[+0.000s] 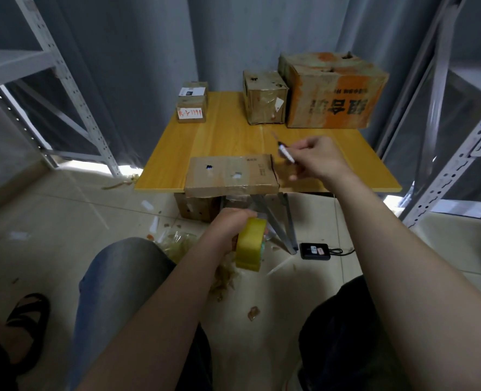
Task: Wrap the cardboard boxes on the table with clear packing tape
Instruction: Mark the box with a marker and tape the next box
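Your left hand (228,224) reaches forward and low, below the near edge of the table (233,136), at 6 o'clock from the flat cardboard box (231,176). Its fingers are curled over the top of the tape roll (250,244) and grip it. The roll stands on edge and looks yellow, and your fingertips are hidden behind it. You cannot tell whether a clear strip runs from the roll up to the box.

Your right hand (318,162) is raised over the table at 3 o'clock from the flat box, back of the hand towards you. Its fingers pinch a slim pen-like tool (286,153) whose tip points to 10 o'clock. The tool is blurred, so pen or cutter cannot be told.

The flat box lies at the table's 6 o'clock edge, its front face slightly past the rim. At 11 o'clock, 2 small boxes (192,103) sit stacked. At 12 o'clock stands a medium box (264,98), just beside a large orange-printed box (332,91) at 1 o'clock.

Under the table, another box (197,208) is mostly hidden by the tabletop and the flat box. Crumpled tape scraps (177,244) lie on the floor at 9 o'clock from the roll, and a black device (315,251) with a cable lies at 3 o'clock.
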Demonstrator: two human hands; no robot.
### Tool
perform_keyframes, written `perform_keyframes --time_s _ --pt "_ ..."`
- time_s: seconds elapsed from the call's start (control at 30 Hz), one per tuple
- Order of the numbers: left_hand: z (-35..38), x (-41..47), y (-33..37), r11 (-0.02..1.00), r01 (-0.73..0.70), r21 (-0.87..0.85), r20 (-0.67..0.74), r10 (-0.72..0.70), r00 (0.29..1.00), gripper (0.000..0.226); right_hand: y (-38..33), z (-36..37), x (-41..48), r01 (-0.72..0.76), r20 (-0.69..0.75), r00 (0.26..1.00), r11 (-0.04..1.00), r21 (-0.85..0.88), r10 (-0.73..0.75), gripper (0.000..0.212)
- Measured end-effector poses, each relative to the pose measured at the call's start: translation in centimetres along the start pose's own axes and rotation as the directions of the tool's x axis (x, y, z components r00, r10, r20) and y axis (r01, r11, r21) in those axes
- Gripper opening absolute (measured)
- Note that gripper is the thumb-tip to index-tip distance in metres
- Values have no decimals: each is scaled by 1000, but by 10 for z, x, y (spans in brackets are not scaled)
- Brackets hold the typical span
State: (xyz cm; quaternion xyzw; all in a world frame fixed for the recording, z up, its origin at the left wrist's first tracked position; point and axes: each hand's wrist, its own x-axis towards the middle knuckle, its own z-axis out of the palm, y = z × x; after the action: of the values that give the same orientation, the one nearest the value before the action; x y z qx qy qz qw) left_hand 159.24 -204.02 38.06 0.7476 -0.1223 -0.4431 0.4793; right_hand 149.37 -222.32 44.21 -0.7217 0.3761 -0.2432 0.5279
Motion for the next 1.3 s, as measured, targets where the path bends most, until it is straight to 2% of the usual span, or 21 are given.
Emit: perform_keyframes --time_s 0.07,0.1,0.2,0.27,0.33,0.4,0.5,0.57,0.6,0.67,0.8,0.87,0.93,1.03,1.1,1.13,1.3 --pt "-2 -2 2 999 27 37 56 -29 998 14 18 -6 11 -63 -291 957 969 -240 -10 29" --pt "-2 -2 2 998 28 51 68 -31 997 19 25 -11 14 -100 -347 937 927 -362 -34 29" --pt "-1 2 -3 995 13 99 92 -22 995 28 40 -19 17 -185 -288 958 761 -622 -3 29" --pt "-1 3 -4 994 15 106 85 -24 996 27 41 -15 20 -222 -297 955 682 -697 7 33" --pt "-3 5 -7 996 13 90 87 -21 996 25 35 -4 22 -153 -315 941 681 -716 -120 28" --pt "-7 9 -10 996 18 83 108 -27 994 19 22 17 17 69 -243 913 713 -698 -326 22" --pt "-11 7 -15 995 64 77 119 -73 990 20 -6 66 1 405 -9 850 665 -628 -526 23" --pt "-12 5 -17 996 67 53 122 -73 990 13 -15 99 -2 521 149 818 607 -600 -556 30" --pt "-14 6 -18 997 72 29 113 -75 991 23 -17 114 -1 545 210 809 568 -617 -549 35" --pt "-17 9 -20 997 83 5 100 -83 991 40 -15 133 3 555 285 809 510 -658 -514 44" --pt "-27 14 -24 996 83 -20 112 -80 990 21 -3 139 14 514 265 851 616 -597 -454 50" --pt "-29 18 -26 996 81 -25 116 -77 990 12 1 140 14 513 270 852 608 -606 -449 48" --pt "-27 20 -27 996 80 -37 121 -75 990 19 6 144 11 531 268 825 520 -669 -498 49" --pt "-24 20 -27 997 75 -36 127 -70 989 32 18 149 2 508 258 734 255 -823 -629 58" --pt "-24 20 -28 998 64 -25 134 -60 989 30 25 151 4 489 307 720 142 -860 -623 65" --pt "-25 18 -27 998 62 -18 138 -59 989 31 26 151 5 488 322 727 127 -864 -607 68" --pt "-32 10 -21 999 37 -20 128 -34 991 30 14 150 12 525 355 768 206 -826 -533 70"
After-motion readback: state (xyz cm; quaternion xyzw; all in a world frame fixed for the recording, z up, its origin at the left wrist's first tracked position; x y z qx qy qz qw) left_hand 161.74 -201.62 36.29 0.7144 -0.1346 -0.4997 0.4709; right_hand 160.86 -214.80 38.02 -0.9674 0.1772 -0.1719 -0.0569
